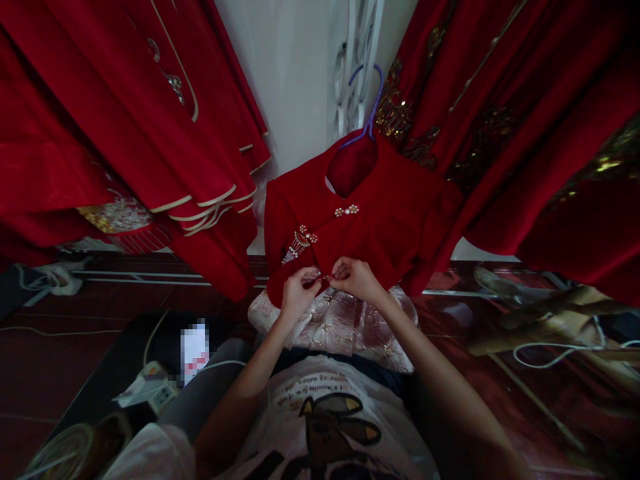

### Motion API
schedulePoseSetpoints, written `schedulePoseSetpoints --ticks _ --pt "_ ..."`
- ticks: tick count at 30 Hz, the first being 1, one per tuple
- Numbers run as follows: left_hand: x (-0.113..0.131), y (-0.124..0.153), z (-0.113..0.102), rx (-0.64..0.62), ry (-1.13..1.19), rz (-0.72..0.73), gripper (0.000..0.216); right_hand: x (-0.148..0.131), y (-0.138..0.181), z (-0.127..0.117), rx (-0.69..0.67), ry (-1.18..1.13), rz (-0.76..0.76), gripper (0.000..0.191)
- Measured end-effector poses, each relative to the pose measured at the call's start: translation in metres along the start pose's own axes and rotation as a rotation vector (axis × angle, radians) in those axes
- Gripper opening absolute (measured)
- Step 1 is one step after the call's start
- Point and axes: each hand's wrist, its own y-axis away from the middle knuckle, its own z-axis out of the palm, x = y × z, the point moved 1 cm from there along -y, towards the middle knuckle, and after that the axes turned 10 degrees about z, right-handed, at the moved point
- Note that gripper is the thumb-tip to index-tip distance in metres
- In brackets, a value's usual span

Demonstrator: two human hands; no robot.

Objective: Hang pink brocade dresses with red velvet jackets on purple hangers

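A red jacket (370,227) hangs in front of me from a purple hanger (373,120). Pearl-like beaded ornaments decorate its upper front, one a short bar (347,211) below the neckline, the other a fringed piece (302,240) on the left. At the jacket's lower front, my left hand (301,291) is closed in a pinch on the red cloth. Close beside it, my right hand (356,277) pinches too, its fingertips almost meeting the left ones. Something tiny shows between the fingertips, too small to name. Beneath both hands lies a shiny quilted pink cloth (345,320) across my lap.
Red garments (200,133) with pale edging hang at left; more red garments (500,153) with gold sequins hang at right. A white metal grille (350,80) stands behind. A power strip (153,393) sits low at left. Wooden pieces (545,320) and a white cable (550,357) are at right.
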Motion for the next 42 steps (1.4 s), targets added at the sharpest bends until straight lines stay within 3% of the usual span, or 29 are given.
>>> schedulePoseSetpoints --ticks 8,15,30,42 --pt "0.0 -0.001 -0.003 0.026 0.089 0.003 0.017 0.006 -0.002 0.016 0.102 -0.069 -0.046 0.023" --pt "-0.002 0.0 -0.001 0.034 0.096 -0.013 0.021 0.003 -0.002 0.011 0.054 -0.048 -0.041 0.028" --pt "-0.005 -0.002 -0.001 0.005 -0.031 0.006 0.019 0.004 0.002 0.018 0.123 -0.019 -0.071 0.016" --pt "-0.013 -0.019 -0.002 -0.033 -0.027 -0.015 0.014 0.007 0.01 0.028 0.214 0.218 -0.22 0.015"
